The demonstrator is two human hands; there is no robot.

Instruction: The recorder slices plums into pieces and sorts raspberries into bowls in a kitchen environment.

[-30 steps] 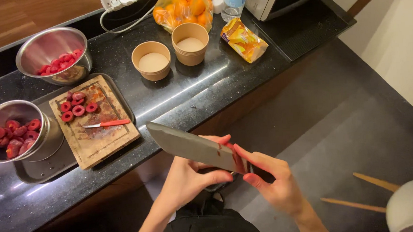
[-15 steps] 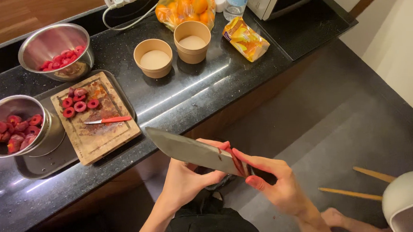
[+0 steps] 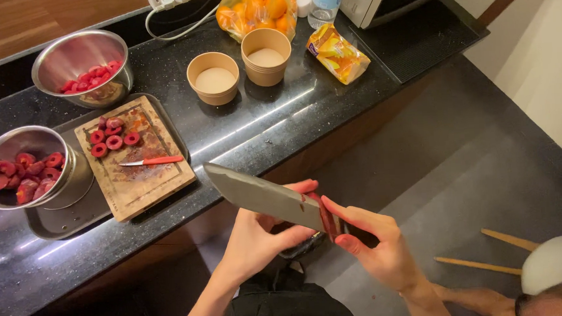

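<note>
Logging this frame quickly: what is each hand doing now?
Left hand: closed on the cleaver, fingers on its blade.
Right hand: fingertips pinching the cleaver near its handle.

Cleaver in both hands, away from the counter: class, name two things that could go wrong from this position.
1. The right hand has fingers at the heel of the cleaver blade, and the left hand cups it from below; a slip could cut either.
2. The cleaver is held over the floor, off the counter; if dropped, it may fall toward the person's legs.

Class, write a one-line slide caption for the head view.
Both hands, left hand and right hand, hold a large knife beside a black counter with a cutting board.
</note>
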